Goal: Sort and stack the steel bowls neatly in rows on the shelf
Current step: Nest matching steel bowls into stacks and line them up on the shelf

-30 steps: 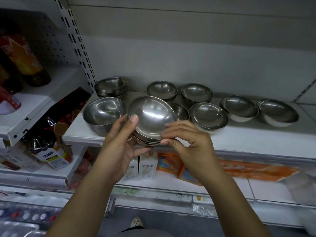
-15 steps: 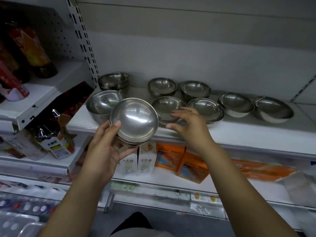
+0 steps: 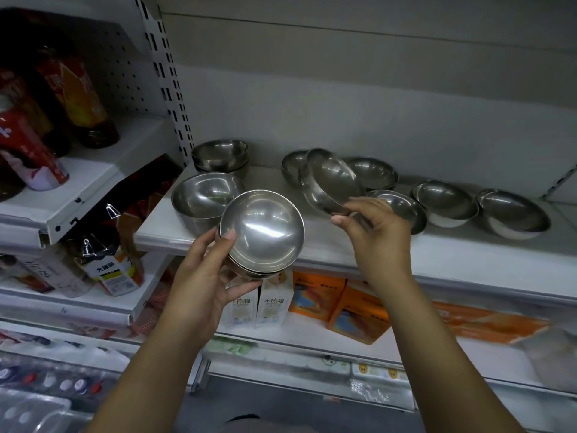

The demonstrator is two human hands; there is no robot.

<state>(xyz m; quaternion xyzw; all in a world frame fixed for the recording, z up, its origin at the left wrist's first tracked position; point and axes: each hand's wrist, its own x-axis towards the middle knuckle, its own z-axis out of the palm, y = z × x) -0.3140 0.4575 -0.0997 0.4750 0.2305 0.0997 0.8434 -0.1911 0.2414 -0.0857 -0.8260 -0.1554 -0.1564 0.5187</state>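
Steel bowl (image 3: 334, 182), tilted at frame centre in the right hand's (image 3: 374, 232) pinch, should be levelled and nested squarely into the stack (image 3: 262, 235) gripped by the left hand (image 3: 203, 276) below the shelf (image 3: 343, 248) edge.

In L hand (image 3: 199, 276) bowl stack (image 3: 262, 232), tilted bowl (image 3: 331, 182) R of it, over shelf (image 3: 437, 254)

Upper left: dark bottles (image 3: 78, 98) with red-orange labels are stood before a perforated panel (image 3: 125, 73). Mid left: spouted pouches (image 3: 109, 264) are leaned together. Lower centre: two white cartons (image 3: 259, 304) are set just beside orange packets (image 3: 337, 307); a flat orange pack (image 3: 487, 323) is laid further right.
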